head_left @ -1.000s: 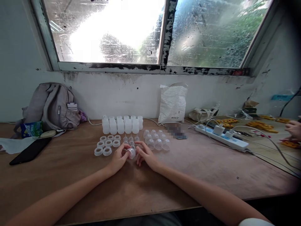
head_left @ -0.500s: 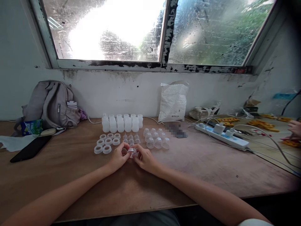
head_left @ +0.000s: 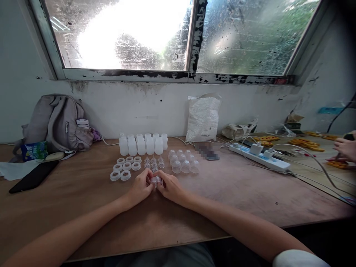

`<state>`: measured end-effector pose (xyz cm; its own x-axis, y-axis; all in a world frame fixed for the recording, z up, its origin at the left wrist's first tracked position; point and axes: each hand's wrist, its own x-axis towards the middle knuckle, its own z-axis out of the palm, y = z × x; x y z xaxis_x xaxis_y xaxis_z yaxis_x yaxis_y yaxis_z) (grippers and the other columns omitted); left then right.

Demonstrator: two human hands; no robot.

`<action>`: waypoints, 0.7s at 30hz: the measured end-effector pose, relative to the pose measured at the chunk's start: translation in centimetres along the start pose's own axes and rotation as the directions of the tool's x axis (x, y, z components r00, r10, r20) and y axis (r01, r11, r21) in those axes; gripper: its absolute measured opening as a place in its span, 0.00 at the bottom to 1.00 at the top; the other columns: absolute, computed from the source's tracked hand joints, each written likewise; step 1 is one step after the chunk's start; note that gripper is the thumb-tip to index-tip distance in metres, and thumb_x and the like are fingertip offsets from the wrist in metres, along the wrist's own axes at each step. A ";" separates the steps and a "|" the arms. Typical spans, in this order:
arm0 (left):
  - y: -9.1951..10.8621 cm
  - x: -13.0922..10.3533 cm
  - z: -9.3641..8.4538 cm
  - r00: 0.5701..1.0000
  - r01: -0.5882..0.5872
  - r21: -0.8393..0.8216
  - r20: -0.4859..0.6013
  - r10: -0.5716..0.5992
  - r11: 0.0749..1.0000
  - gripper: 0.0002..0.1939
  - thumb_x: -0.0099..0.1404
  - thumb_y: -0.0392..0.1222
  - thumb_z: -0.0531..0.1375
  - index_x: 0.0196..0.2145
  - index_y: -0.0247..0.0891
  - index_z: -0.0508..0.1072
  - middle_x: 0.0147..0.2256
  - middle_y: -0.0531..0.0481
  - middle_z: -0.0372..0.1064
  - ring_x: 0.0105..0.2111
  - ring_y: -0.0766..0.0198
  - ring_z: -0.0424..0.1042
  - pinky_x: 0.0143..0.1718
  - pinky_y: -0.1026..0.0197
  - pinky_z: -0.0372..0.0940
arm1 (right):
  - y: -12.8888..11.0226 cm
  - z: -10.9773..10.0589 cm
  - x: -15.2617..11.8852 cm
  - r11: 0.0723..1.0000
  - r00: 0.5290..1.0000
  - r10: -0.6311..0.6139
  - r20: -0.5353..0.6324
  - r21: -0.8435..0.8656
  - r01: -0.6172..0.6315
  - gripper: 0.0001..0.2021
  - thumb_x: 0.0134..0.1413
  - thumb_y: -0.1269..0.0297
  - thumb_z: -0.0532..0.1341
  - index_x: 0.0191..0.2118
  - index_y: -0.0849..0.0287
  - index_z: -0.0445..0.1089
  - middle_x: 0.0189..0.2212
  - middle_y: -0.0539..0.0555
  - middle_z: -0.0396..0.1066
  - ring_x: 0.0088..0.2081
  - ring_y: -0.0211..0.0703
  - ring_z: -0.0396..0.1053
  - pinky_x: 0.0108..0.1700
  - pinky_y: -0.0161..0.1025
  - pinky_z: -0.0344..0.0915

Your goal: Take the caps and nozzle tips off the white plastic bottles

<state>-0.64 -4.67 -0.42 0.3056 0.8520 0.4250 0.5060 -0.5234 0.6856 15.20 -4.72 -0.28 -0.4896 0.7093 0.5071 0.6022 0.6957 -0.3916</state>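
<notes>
Close to the table's middle, my left hand (head_left: 141,187) and my right hand (head_left: 171,188) pinch a small translucent bottle collar ring (head_left: 156,180) between them. Part of a clear teat seems to show at the ring, but fingers cover much of it. Just beyond my fingertips stand several clear teats (head_left: 154,161) in rows. Left of them lie several translucent collar rings (head_left: 125,175). To the right are several clear domed caps (head_left: 185,168). Behind the teats, milky white baby bottles (head_left: 141,147) are lined up in two rows.
A backpack (head_left: 57,122), a black phone (head_left: 35,177) and a green packet (head_left: 35,151) lie at the left. A white bag (head_left: 203,118) leans on the wall. Right are a power strip (head_left: 258,157) with cables, yellow parts (head_left: 306,144) and another person's hand (head_left: 345,148).
The ring has tipped slightly between my fingers, both hands still on it. My view has shifted a little. At the right, the other person's hand has come further into view.
</notes>
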 end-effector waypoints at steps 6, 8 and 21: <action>0.4 -0.2 0.0 1.000 -0.006 -0.015 -0.007 0.006 1.000 0.03 0.55 0.36 0.51 0.29 0.38 0.58 0.24 0.55 0.59 0.23 0.69 0.62 0.24 0.67 0.58 | 0.0 -0.3 -0.3 0.996 0.997 -0.078 -0.030 -0.044 0.077 0.12 0.49 0.72 0.50 0.42 0.58 0.59 0.29 0.52 0.68 0.27 0.36 0.64 0.29 0.30 0.56; 0.6 -0.4 -0.1 1.000 -0.024 -0.006 0.005 0.024 1.000 0.03 0.56 0.37 0.51 0.30 0.38 0.58 0.23 0.55 0.60 0.23 0.69 0.62 0.24 0.67 0.58 | -0.1 -0.4 -0.4 0.995 0.995 -0.087 -0.039 -0.061 0.084 0.11 0.50 0.72 0.49 0.41 0.59 0.59 0.29 0.52 0.68 0.27 0.37 0.65 0.30 0.31 0.56; 0.9 -0.6 -0.6 0.993 -0.099 0.043 0.074 0.096 0.994 0.02 0.55 0.35 0.51 0.28 0.38 0.57 0.21 0.57 0.59 0.21 0.71 0.60 0.23 0.68 0.57 | 0.3 0.4 -0.7 0.996 0.994 -0.086 -0.065 0.029 0.088 0.06 0.51 0.68 0.50 0.36 0.59 0.61 0.25 0.51 0.69 0.24 0.34 0.66 0.28 0.29 0.57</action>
<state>-0.89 -5.66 0.29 0.4115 0.7959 0.4441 0.5074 -0.6049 0.6138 15.48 -4.98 -1.02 -0.4974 0.6380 0.5878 0.5383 0.7583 -0.3677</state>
